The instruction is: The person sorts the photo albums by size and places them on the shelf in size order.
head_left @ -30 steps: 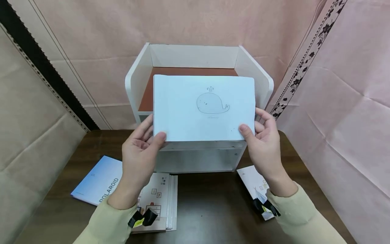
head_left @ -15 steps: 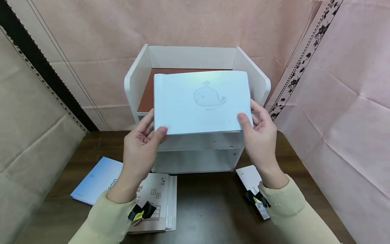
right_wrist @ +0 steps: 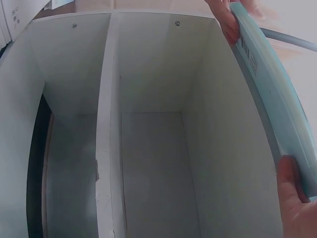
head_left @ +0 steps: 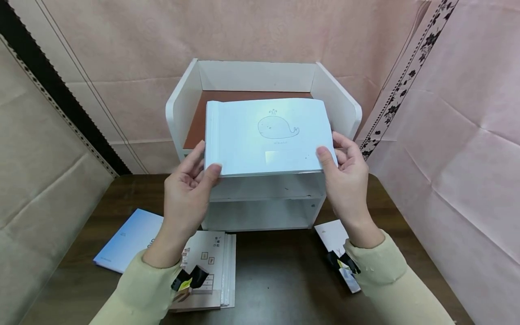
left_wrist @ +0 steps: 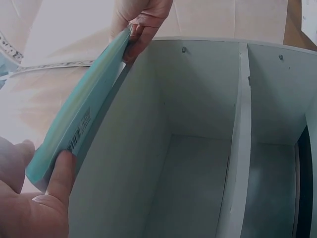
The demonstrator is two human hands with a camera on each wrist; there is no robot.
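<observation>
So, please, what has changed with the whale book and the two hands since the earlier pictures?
In the head view, the left hand and right hand have moved slightly up, bringing up the near edge of the whale book; its cover looks shallower. Nothing was newly grasped or released. The white shelf, blue book and stack of books stayed.

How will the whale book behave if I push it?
Likely fairly stiff: the whale book spans nearly straight between the left hand and right hand. Perhaps slippery, since it reflects light brightly. Unlikely to roll, being flat and rectangular.
</observation>
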